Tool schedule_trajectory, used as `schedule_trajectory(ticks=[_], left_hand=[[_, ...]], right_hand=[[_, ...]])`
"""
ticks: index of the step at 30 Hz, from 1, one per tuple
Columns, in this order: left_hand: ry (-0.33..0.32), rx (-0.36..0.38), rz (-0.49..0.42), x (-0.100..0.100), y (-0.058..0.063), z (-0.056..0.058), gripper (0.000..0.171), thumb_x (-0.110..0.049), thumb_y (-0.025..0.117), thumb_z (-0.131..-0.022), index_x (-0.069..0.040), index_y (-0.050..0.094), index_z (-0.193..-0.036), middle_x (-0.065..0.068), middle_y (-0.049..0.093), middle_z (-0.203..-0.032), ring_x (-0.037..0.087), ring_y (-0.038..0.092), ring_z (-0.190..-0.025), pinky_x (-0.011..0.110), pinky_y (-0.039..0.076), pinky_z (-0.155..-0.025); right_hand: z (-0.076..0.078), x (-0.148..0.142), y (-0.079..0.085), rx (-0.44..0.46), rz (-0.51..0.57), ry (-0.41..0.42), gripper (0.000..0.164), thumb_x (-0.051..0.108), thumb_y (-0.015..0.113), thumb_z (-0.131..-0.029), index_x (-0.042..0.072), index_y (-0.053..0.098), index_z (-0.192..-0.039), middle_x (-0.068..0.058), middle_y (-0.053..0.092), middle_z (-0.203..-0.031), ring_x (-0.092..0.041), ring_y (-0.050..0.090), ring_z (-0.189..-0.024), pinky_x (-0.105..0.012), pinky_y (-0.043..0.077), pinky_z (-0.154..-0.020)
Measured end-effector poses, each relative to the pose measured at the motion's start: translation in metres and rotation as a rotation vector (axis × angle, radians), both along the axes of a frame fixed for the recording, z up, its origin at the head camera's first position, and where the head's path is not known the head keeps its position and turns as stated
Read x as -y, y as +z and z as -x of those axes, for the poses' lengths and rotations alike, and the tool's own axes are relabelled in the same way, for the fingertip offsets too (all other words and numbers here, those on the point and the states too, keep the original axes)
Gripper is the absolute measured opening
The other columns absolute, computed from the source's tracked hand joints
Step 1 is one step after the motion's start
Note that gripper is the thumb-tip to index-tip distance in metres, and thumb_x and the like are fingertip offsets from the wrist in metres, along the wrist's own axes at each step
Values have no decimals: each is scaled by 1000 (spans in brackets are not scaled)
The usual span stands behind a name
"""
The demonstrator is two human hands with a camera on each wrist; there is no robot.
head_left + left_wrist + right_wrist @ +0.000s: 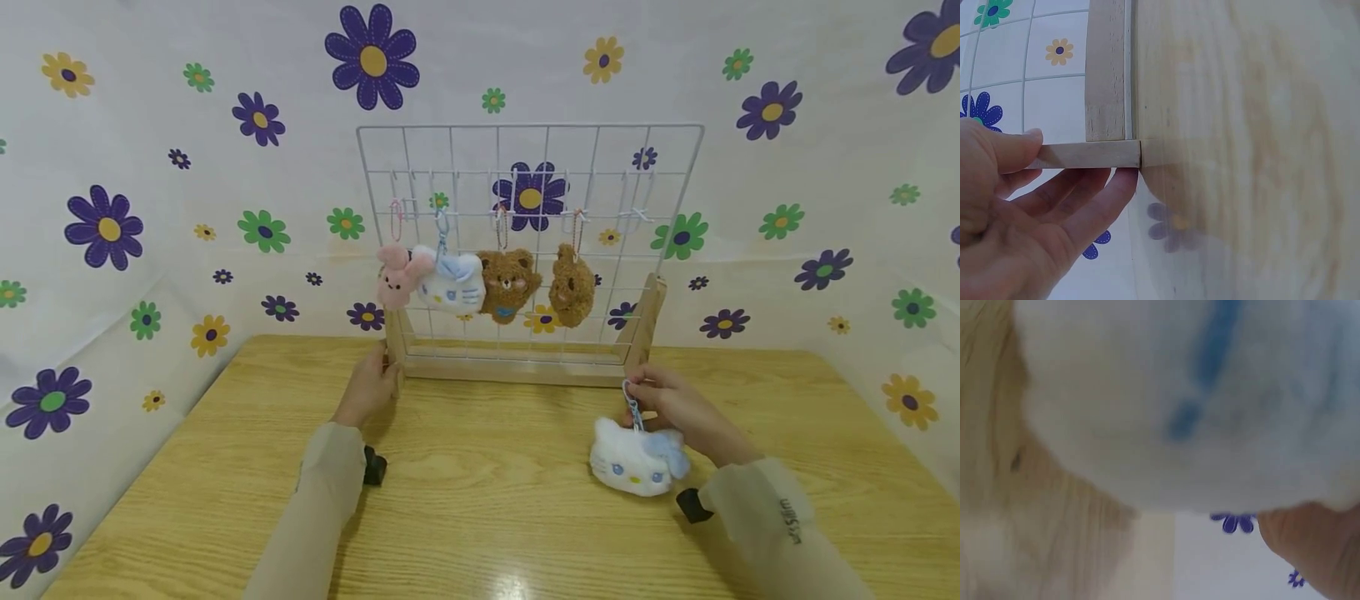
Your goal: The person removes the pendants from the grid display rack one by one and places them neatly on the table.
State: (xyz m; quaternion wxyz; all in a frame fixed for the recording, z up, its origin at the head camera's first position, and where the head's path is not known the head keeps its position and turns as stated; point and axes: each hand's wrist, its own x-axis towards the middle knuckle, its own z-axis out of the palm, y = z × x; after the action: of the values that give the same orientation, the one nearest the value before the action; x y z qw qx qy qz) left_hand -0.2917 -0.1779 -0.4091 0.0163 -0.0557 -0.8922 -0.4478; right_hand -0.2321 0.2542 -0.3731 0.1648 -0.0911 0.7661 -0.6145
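My left hand (369, 385) grips the left wooden foot (1091, 155) of a white wire grid rack (531, 127), thumb on one side and fingers on the other. In the head view my right hand (678, 408) pinches the light blue strap of a white cat-face plush keychain (626, 458) with a blue bow. The plush hangs below these fingers, in front of the rack's right foot. Its white fur fills most of the right wrist view, blurred, and part of my right hand (1316, 550) shows beneath it.
Hanging from the rack's hooks are a pink plush (397, 283), another white cat plush (450, 287), a brown bear plush (508, 283) and a second brown plush (572, 287). Bare hooks (637, 214) sit at the right. Behind the wooden table (465, 492) hangs a flowered cloth (300, 167).
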Motion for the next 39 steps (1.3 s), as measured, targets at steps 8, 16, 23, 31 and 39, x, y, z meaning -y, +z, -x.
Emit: schedule_trajectory(ticks=[8, 16, 23, 31, 39], left_hand=[[-2, 8, -1, 1, -1, 1, 49, -4, 41, -109, 7, 26, -155, 36, 45, -144, 49, 52, -127, 57, 51, -101], [8, -16, 31, 1, 0, 0, 48, -4, 43, -108, 8, 30, -152, 36, 48, -141, 48, 54, -124, 57, 51, -100], [13, -15, 21, 1, 0, 0, 48, -4, 43, -108, 7, 31, -152, 36, 49, -141, 48, 55, -124, 56, 52, -99], [13, -3, 13, 1, -1, 0, 48, -4, 42, -108, 7, 29, -153, 35, 49, -141, 47, 54, -124, 55, 53, -98], [15, -4, 8, -2, 1, 0, 48, -4, 43, -108, 7, 30, -153, 35, 50, -140, 47, 55, -124, 56, 53, -98]], right_hand=[[2, -24, -5, 31, -65, 33, 17, 11, 40, -109, -2, 50, -108, -11, 61, -89, -21, 63, -81, -32, 54, -67], [5, -41, -11, -20, -274, -12, 19, 12, 46, -108, -5, 51, -112, -10, 57, -100, -22, 55, -91, -32, 52, -75], [8, -45, -15, -76, -339, -19, 18, 10, 51, -106, -7, 57, -108, -9, 64, -100, -21, 54, -86, -28, 49, -68], [13, -46, -23, -199, -308, 116, 13, 5, 53, -102, -5, 61, -99, -6, 68, -94, -17, 59, -82, -24, 53, -68], [8, -40, -17, -224, -490, 28, 18, 0, 53, -102, -15, 63, -104, -13, 68, -91, -21, 59, -79, -28, 53, -65]])
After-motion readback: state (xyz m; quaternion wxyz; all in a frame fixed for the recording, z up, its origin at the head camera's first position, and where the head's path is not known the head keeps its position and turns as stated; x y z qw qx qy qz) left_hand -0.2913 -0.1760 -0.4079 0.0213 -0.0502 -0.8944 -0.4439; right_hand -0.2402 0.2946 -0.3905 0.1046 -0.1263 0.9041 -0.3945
